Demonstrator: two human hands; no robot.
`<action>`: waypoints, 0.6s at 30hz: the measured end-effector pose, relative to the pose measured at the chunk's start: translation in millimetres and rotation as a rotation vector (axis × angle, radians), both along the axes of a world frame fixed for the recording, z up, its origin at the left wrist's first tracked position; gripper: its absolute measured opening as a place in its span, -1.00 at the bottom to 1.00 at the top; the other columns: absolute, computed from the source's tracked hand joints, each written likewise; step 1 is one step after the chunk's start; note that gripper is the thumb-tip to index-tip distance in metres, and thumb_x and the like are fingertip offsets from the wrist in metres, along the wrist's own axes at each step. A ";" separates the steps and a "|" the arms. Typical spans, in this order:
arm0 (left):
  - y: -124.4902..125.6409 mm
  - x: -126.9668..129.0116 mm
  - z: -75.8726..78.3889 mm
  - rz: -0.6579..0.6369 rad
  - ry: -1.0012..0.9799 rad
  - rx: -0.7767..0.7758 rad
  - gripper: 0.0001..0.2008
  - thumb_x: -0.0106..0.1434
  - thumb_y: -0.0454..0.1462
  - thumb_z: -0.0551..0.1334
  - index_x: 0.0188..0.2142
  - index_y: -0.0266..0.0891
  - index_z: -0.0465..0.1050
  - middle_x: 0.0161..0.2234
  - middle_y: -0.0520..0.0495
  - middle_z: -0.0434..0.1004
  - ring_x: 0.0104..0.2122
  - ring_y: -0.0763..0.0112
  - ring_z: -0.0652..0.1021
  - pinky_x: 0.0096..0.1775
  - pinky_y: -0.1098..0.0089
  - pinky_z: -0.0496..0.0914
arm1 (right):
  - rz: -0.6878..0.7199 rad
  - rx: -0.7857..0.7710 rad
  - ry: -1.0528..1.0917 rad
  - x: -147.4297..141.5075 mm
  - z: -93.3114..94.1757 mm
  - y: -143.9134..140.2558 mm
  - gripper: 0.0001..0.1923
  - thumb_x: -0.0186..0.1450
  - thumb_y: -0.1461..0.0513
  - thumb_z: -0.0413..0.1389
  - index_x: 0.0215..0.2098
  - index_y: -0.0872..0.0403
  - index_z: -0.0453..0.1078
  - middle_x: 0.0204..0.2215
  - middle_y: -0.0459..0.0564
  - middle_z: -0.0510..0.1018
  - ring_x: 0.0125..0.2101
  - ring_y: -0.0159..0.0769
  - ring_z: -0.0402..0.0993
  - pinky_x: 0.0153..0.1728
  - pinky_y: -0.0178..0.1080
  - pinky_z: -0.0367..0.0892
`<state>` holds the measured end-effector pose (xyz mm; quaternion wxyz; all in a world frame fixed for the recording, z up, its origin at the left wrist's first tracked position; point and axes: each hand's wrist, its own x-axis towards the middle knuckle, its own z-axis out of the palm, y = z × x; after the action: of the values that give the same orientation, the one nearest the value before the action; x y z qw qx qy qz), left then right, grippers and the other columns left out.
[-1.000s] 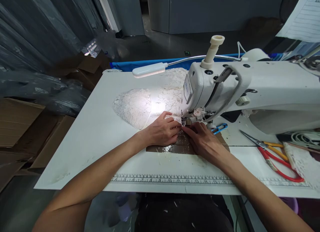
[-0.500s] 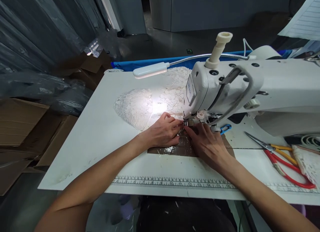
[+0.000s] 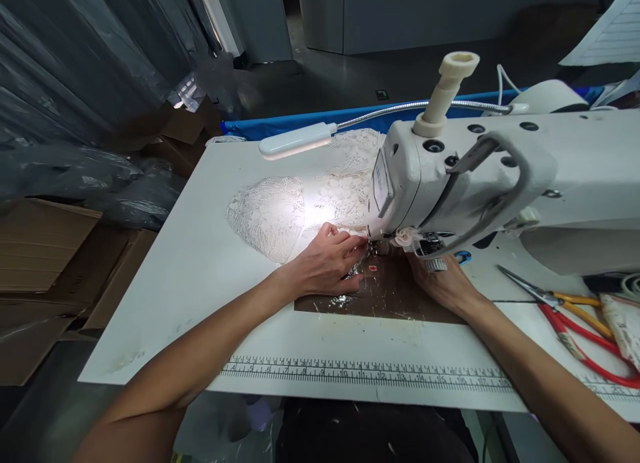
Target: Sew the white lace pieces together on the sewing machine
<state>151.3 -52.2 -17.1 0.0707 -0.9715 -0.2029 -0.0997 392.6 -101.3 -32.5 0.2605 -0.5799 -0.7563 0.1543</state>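
Observation:
White lace fabric (image 3: 267, 216) lies over the table, left of the sewing machine (image 3: 405, 176), and runs up to its presser foot (image 3: 375, 248). On the lace's near edge is my left hand (image 3: 330, 260), fingers bent and pressed together just left of the foot, gripping the edge. My right hand (image 3: 443, 283) reaches in right of the foot, behind the machine's lower parts, which hide its fingers. A brown plate (image 3: 395, 293) with shiny tape spans the space between both hands. A small red-and-white mark (image 3: 373, 268) shows on it.
A lit lamp (image 3: 295, 142) hangs over the lace. Scissors (image 3: 575, 316) with red and orange handles lie at the right, beside a blue object (image 3: 463, 257). A ruler strip (image 3: 365, 373) follows the table's front edge. Cardboard boxes (image 3: 45, 250) stand at the left.
My right hand has moved right, away from the presser foot, uncovering more of the brown plate. My left hand stays almost in place. The view has shifted slightly.

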 end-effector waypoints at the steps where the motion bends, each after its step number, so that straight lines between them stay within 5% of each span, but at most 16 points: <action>1: -0.2 -0.1 -0.1 0.002 -0.001 0.004 -0.56 0.38 -0.09 -0.05 0.00 -0.36 0.38 -0.17 -0.22 0.41 -0.29 0.24 0.37 -0.25 0.19 0.18 | -0.006 0.021 -0.004 -1.6 -1.0 -1.8 -0.67 0.38 0.10 -0.13 -0.21 0.09 0.39 -0.24 0.15 0.47 -0.12 -0.03 0.35 -0.18 -0.06 0.34; 5: -1.1 0.5 -0.9 0.017 -0.012 -0.008 -0.57 0.38 -0.12 -0.04 0.05 -0.35 0.35 -0.16 -0.21 0.41 -0.29 0.24 0.38 -0.24 0.18 0.19 | -0.046 0.104 -0.040 -3.3 -1.7 -13.8 -0.66 0.35 0.07 -0.03 -0.04 0.10 0.33 -0.08 0.19 0.41 0.01 0.01 0.30 -0.07 -0.01 0.31; 10: 2.1 2.7 -1.4 0.075 -0.015 -0.044 -0.67 0.39 -0.23 -0.05 -0.07 -0.30 0.43 -0.13 -0.20 0.41 -0.25 0.25 0.40 -0.21 0.20 0.22 | -0.089 0.230 -0.074 8.1 7.0 -28.5 -0.76 0.35 0.16 -0.02 -0.10 0.08 0.38 -0.11 0.16 0.43 -0.06 -0.04 0.37 -0.10 -0.03 0.33; 18: 46.1 5.2 6.0 -0.020 -0.083 -0.270 -0.75 0.35 -0.28 0.05 -0.16 -0.23 0.50 -0.21 -0.12 0.49 -0.20 0.32 0.47 -0.10 0.20 0.36 | 0.070 0.290 0.128 1.6 50.0 -65.5 -0.87 0.34 0.29 0.05 -0.18 0.00 0.41 -0.23 0.02 0.47 -0.20 -0.24 0.46 -0.24 -0.20 0.40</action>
<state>156.6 -6.2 -11.1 -0.0702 -0.9692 -0.2075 -0.1123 394.2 -166.8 17.5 0.3835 -0.4985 -0.7723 0.0889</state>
